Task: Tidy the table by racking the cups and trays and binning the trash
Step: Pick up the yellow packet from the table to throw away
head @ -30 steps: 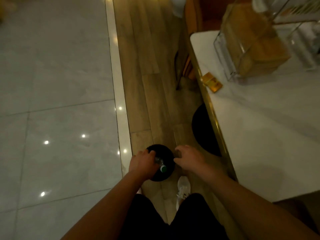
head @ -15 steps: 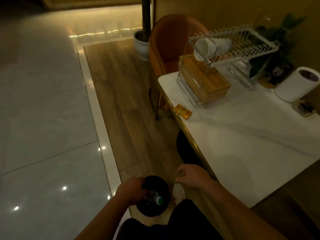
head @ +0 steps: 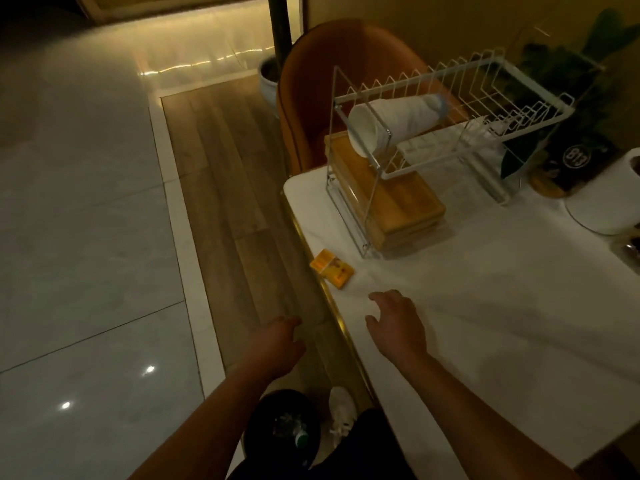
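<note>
Right hand [head: 394, 327] spread, holding nothing, over the white marble table [head: 485, 306] just inside its gold edge. Small orange cardboard packet [head: 331, 273] lies ahead at that edge. Left hand [head: 277, 344] loose, empty, beside the table. Round black bin [head: 263, 410] below — trash inside.

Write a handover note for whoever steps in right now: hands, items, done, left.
Left hand: empty, loosely curled, over the floor beside the table.
Right hand: empty, fingers relaxed, over the table near its edge.
Cups: stacked, lying on the rack's top tier.
Trays: stacked on the lower tier.
Bin: on the floor, holds a bottle.
Done: cups and trays racked, bottle binned.
Left: the orange packet by the table edge, probably trash for the bin.
</note>
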Tool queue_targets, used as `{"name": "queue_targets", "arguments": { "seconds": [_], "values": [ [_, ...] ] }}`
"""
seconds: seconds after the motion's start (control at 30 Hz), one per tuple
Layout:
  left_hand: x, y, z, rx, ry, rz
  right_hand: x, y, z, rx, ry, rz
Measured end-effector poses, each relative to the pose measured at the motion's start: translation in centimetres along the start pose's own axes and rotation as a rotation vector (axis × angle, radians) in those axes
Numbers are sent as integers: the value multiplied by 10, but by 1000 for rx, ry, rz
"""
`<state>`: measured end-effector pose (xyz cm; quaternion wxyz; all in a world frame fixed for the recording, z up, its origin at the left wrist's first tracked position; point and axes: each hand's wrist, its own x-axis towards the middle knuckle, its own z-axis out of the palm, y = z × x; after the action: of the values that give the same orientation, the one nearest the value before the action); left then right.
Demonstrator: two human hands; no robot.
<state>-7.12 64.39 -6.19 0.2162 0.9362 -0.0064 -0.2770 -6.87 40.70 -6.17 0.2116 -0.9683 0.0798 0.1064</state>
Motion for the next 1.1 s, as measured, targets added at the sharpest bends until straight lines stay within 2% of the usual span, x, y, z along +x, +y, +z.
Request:
{"name": "queue_targets", "arguments": {
  "seconds": [0.1,0.2,0.37,0.47,0.57,0.77,0.93,1.1],
  "values": [
    [33,35,-9,19,88,46,18,22,-3,-90,56,-52],
    [65,65,-17,67,198,107,32,38,0,-151,15,-118],
    [109,87,-22,101,106,60,35,60,17,-212,-80,-140],
    [116,91,-14,116,55,21,28,65,22,-219,-77,-145],
    [113,87,0,152,133,56,23,66,21,-188,-51,-143],
    [118,88,10,94,208,29,28,68,12,-93,-139,-123],
    [113,101,12,141,237,161,33,80,1,-43,-53,-88],
    [103,118,15,166,228,220,32,112,-11,-43,6,-10]
  ]
}}
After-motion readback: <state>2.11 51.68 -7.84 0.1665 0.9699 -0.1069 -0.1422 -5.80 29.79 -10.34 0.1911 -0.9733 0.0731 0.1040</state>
